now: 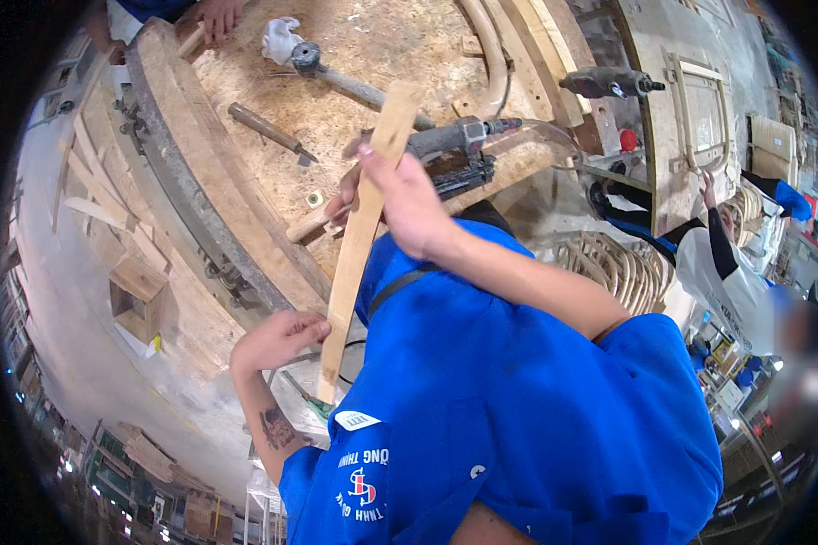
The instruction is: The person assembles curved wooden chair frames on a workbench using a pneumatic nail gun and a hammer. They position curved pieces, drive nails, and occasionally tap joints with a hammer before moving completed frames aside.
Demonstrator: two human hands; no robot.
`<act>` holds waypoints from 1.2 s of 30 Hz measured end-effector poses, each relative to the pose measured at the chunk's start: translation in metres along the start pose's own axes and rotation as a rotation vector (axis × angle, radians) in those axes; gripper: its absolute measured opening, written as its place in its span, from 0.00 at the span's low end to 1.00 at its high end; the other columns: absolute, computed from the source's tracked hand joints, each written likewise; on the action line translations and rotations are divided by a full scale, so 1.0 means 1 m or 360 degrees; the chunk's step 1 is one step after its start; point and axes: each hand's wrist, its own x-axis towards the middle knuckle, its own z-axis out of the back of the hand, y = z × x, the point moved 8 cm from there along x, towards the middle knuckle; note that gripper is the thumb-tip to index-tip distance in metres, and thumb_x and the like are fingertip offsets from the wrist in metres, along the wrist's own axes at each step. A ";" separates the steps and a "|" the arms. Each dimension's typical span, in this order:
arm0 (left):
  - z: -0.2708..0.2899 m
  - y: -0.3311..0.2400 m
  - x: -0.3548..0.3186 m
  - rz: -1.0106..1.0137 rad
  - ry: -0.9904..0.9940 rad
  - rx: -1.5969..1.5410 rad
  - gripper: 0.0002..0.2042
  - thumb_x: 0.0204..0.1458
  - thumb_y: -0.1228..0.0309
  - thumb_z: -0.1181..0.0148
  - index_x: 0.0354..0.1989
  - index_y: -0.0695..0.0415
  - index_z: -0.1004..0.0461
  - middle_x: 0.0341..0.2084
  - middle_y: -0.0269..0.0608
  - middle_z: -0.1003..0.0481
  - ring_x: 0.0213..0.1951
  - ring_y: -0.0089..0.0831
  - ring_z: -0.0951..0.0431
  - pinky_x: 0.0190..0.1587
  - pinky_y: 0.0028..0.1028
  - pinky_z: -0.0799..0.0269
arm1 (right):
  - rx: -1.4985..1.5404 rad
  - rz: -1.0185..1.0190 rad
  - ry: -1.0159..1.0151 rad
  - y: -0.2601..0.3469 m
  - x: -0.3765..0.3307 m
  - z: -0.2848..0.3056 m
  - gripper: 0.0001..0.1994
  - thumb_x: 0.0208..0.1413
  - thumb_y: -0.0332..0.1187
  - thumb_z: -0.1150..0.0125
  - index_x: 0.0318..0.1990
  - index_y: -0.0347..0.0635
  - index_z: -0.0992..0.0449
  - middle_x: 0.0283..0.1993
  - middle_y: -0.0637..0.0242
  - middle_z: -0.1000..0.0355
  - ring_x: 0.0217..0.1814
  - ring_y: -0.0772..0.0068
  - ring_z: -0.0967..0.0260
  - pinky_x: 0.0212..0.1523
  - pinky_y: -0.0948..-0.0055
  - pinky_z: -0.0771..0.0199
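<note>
A long, flat wooden slat [350,272] runs from the workbench down toward my chest. My right hand [400,200] is shut on its upper part, thumb and fingers wrapped over the edge. My left hand [280,338] grips the lower part from the left side. The slat's top end [398,104] lies over the chipboard workbench [382,41]. A grey air nail gun [454,145] rests on the bench just beyond my right hand.
A wooden-handled tool [265,127] and a metal mallet [307,56] beside a white rag lie on the bench. A power tool [609,84] sits at the right. Another person's hand [218,14] is at the top; a co-worker [732,268] stands beside rattan frames [613,263].
</note>
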 end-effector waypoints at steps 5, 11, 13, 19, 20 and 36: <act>0.103 -0.108 -0.037 -0.0383 -0.1425 0.0342 0.17 0.67 0.62 0.44 0.53 0.61 0.20 0.43 0.47 0.16 0.44 0.35 0.16 0.49 0.33 0.24 | -0.0291 0.0079 0.0035 -0.030 -0.012 -0.038 0.20 0.76 0.43 0.56 0.32 0.40 0.35 0.23 0.66 0.34 0.23 0.70 0.26 0.24 0.67 0.28; 0.106 -0.197 -0.034 -0.0946 -0.1521 0.0379 0.12 0.62 0.69 0.37 0.50 0.61 0.19 0.41 0.44 0.16 0.42 0.28 0.17 0.47 0.28 0.23 | -0.0915 -0.0114 0.0177 -0.050 -0.027 -0.054 0.13 0.72 0.37 0.52 0.43 0.34 0.32 0.29 0.58 0.27 0.31 0.65 0.24 0.34 0.60 0.24; 0.104 -0.190 -0.032 -0.0930 -0.1482 0.0328 0.11 0.62 0.71 0.36 0.48 0.62 0.18 0.40 0.43 0.16 0.42 0.25 0.17 0.45 0.27 0.23 | -0.1050 -0.0175 0.0209 -0.040 -0.033 -0.059 0.10 0.71 0.35 0.53 0.44 0.35 0.32 0.31 0.62 0.29 0.34 0.67 0.26 0.36 0.62 0.26; 0.106 -0.165 -0.027 -0.0867 -0.1388 -0.0134 0.11 0.62 0.71 0.35 0.45 0.67 0.19 0.36 0.40 0.17 0.38 0.19 0.20 0.41 0.23 0.24 | -0.1234 -0.0026 0.0335 -0.031 -0.034 -0.063 0.22 0.64 0.34 0.49 0.58 0.28 0.46 0.37 0.37 0.27 0.43 0.30 0.27 0.44 0.43 0.28; 0.105 -0.162 -0.029 -0.0786 -0.1375 -0.0115 0.11 0.62 0.70 0.35 0.45 0.68 0.19 0.35 0.40 0.17 0.37 0.19 0.20 0.41 0.23 0.24 | -0.1247 -0.0007 0.0353 -0.031 -0.034 -0.063 0.24 0.63 0.35 0.49 0.59 0.28 0.47 0.38 0.35 0.28 0.45 0.28 0.27 0.46 0.42 0.28; 0.107 -0.154 -0.042 -0.0340 -0.0999 -0.0120 0.16 0.64 0.66 0.37 0.50 0.69 0.21 0.38 0.39 0.18 0.45 0.24 0.19 0.50 0.25 0.25 | -0.1524 -0.0136 0.0522 -0.047 -0.036 -0.071 0.31 0.64 0.36 0.48 0.63 0.21 0.53 0.40 0.24 0.28 0.44 0.23 0.28 0.48 0.39 0.29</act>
